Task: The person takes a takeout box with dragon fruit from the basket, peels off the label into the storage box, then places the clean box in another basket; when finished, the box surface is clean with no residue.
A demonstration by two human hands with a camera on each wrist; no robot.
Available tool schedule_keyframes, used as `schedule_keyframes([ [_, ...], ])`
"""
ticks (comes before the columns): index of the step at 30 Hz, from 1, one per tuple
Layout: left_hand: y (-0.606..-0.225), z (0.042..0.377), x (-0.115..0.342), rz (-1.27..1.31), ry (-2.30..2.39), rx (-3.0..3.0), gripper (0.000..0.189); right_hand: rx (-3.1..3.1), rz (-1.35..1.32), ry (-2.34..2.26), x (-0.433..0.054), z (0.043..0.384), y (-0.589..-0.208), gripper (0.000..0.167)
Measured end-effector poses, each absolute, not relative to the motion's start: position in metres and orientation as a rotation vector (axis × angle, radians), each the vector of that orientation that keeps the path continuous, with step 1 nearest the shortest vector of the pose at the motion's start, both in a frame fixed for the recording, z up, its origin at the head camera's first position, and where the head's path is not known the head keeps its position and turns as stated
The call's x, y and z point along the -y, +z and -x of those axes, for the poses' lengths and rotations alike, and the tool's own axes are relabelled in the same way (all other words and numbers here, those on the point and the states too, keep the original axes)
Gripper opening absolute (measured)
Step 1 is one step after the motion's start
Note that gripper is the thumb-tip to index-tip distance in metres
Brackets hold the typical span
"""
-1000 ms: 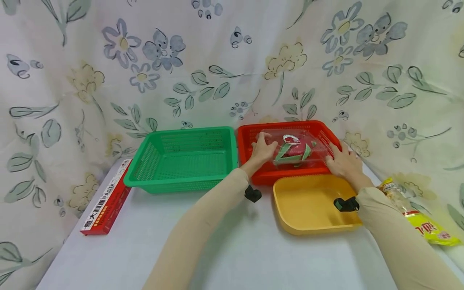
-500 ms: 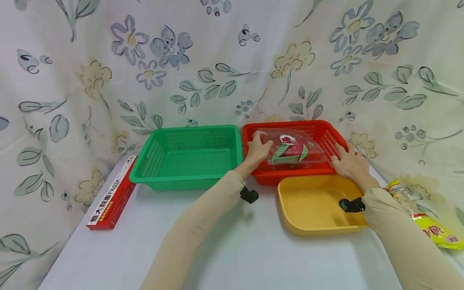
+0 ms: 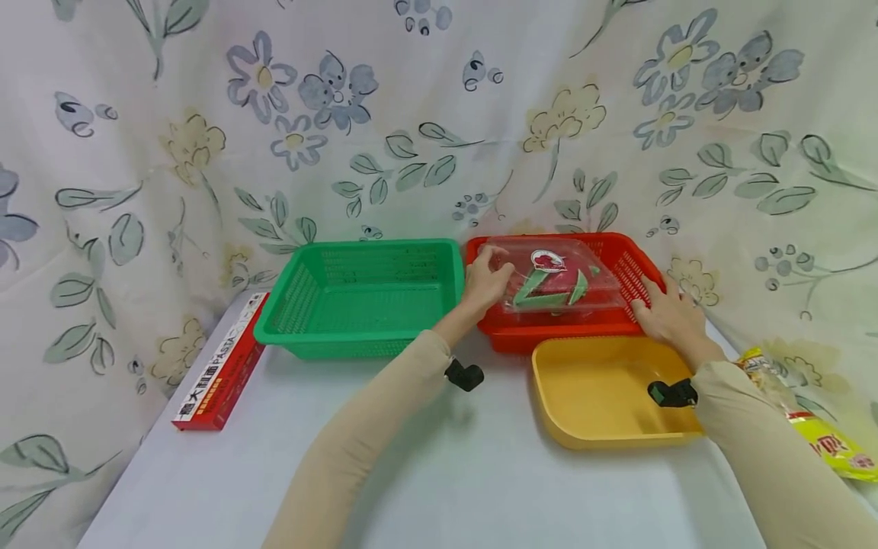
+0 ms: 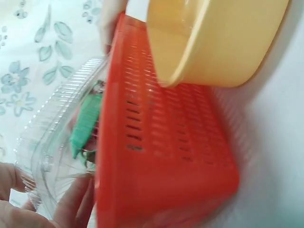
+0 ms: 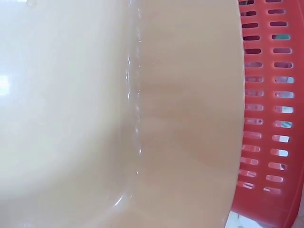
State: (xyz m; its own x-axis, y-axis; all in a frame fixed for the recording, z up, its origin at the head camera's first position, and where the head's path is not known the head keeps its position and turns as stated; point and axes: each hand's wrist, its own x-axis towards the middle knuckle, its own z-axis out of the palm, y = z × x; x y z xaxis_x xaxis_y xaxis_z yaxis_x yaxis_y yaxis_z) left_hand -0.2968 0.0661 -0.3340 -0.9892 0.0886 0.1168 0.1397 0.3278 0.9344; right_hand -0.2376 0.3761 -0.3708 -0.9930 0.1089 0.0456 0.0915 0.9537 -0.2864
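A clear plastic clamshell box (image 3: 604, 293) with a dragon fruit (image 3: 552, 282) inside lies tilted in the red basket (image 3: 542, 331). My left hand (image 3: 485, 284) grips the box's left end; in the left wrist view, fingers (image 4: 71, 202) bend around its near end, and the box (image 4: 42, 137) rises past the basket rim. At the basket's right side, my right hand (image 3: 675, 316) holds the rim, thumb toward the inside. The right wrist view lacks the hand, showing a yellow tub (image 5: 190, 114) beside the red basket's slotted wall (image 5: 266, 114).
A green basket (image 3: 357, 345) stands left of the red one. The yellow tub sits in front of the red basket, under my right wrist. A red pasta box (image 3: 222, 366) lies at the left edge, a yellow snack bag (image 3: 823, 438) at the right. A floral curtain (image 3: 411, 114) hangs behind.
The head view has shifted slightly left. The clamshell box has slid a little left relative to the red basket, with my left hand on it. My right hand stays at the basket's right side.
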Motion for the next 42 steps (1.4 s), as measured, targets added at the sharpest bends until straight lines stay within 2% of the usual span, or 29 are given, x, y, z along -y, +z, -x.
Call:
schedule_keyframes([
  [13, -0.312, 0.279, -0.021, 0.398, -2.045, 2.331, 0.032, 3.061, 0.155, 0.443, -0.38, 0.238, -0.37, 0.066],
  [25, -0.308, 0.245, 0.026, 0.466, -2.191, 2.256, 0.042, 3.06, 0.163, 0.449, -0.378, 0.237, -0.375, 0.066],
  [42, -0.316, 0.205, 0.065, 0.507, -2.171, 2.285, 0.042, 3.052, 0.127, 0.455, -0.377, 0.233, -0.369, 0.067],
])
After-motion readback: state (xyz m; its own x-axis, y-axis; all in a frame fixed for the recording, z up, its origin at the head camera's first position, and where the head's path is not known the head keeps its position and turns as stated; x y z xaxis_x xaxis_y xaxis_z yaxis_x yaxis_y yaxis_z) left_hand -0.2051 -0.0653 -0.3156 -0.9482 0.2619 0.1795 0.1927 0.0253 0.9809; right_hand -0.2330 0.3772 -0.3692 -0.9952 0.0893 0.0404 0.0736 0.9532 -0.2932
